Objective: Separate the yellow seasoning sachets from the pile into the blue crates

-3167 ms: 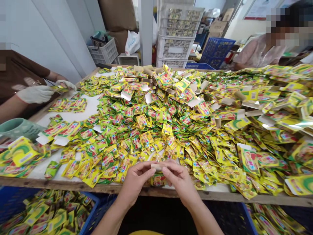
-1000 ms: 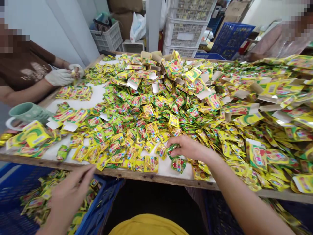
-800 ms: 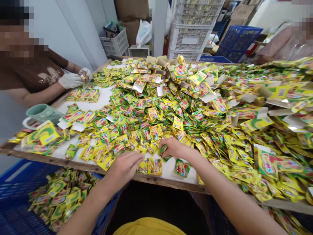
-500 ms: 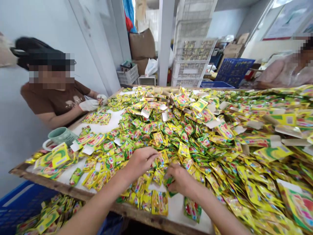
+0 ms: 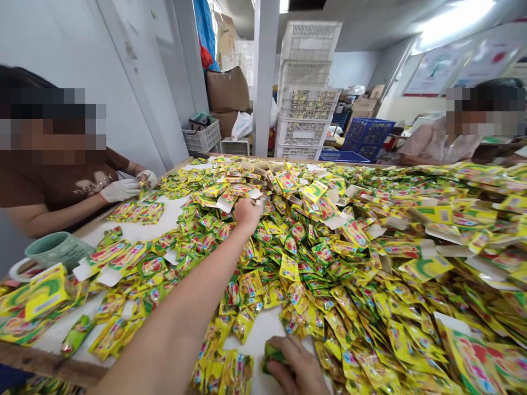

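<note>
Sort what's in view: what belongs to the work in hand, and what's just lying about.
In hand: left hand on the sachet pile; right hand closed on green sachets; table.
Lying about: green mug; stacked white crates; blue crate; cardboard box.

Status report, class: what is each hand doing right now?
Left hand stretched deep into sachet pile. Right hand clutching green sachets. Co-worker's gloved hands well clear.
</note>
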`<state>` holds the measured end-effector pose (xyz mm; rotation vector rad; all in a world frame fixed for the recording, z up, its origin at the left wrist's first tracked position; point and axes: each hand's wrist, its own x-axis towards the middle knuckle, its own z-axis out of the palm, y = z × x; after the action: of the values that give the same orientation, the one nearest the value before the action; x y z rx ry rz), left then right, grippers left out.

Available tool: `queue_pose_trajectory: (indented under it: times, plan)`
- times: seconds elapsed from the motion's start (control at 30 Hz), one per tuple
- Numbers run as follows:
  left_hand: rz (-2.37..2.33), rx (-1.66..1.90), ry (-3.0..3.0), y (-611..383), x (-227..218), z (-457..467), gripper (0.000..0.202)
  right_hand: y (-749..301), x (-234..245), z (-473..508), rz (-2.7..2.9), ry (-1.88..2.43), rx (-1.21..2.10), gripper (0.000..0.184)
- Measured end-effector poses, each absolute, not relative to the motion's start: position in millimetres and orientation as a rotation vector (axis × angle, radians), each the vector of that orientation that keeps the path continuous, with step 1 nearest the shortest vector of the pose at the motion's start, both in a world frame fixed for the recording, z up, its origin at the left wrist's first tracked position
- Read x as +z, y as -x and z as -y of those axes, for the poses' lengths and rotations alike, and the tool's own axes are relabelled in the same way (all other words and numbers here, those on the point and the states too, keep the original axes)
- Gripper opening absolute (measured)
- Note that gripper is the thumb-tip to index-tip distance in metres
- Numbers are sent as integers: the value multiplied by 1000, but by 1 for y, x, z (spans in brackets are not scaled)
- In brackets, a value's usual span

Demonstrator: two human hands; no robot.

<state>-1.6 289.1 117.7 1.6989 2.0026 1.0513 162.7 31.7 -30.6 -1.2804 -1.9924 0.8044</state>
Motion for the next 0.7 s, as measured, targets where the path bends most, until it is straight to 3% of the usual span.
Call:
queue_pose_trajectory:
  times: [0.13, 0.3, 0.47, 0.7]
  plan:
    - [-1834, 1171, -1847, 31, 137, -232, 19, -193, -8, -35, 1695, 1345, 745, 25]
    - [-1173, 737, -2109, 42, 117, -137, 18, -200, 39, -48, 1393, 1347, 850, 25]
    - [-1093, 654, -1814, 9, 61, -89, 22, -178, 59, -53, 1726, 1150, 713, 13]
    - [-942, 742, -1127, 4, 44, -56, 37, -183, 59, -41, 2229, 1360, 645, 25]
